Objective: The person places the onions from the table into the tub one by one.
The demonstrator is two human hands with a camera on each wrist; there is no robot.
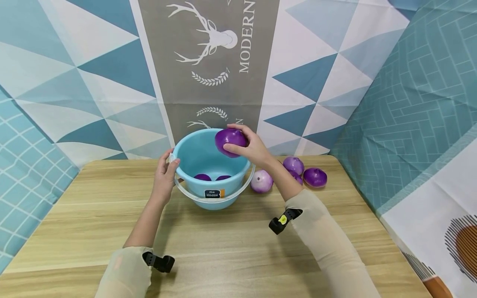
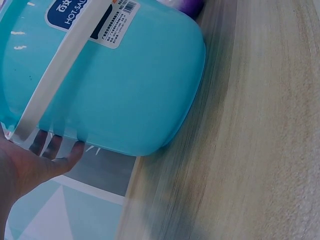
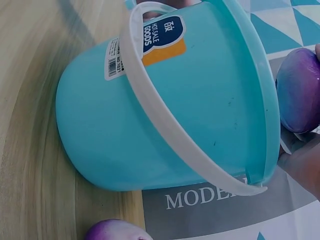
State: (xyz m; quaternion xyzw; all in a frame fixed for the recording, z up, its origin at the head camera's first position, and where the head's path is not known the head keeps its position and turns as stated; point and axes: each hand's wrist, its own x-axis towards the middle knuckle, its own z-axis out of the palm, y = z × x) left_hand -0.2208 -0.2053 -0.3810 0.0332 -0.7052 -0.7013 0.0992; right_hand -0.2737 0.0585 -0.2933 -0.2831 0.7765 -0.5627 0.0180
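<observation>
Right hand (image 1: pixel 255 145) has its fingers round a shiny onion (image 1: pixel 232 137) over the bucket's right side, left hand (image 1: pixel 163 176) grips the bucket (image 1: pixel 195 187) at left, so slick skin could mean a rim-bounce, tbh.

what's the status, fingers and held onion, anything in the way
Right fingers gripping purple onion above rim of light-blue bucket. Left fingers against bucket's side. No obstruction seen.

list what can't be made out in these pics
Head view: lower parts of the onions in the bucket, hidden by its near wall; total unclear.
Head view: part of one table onion, behind the right forearm.
Right wrist view: part of the held onion, cut off by the right edge.
Left wrist view: fine print on the label, too small to read.
</observation>
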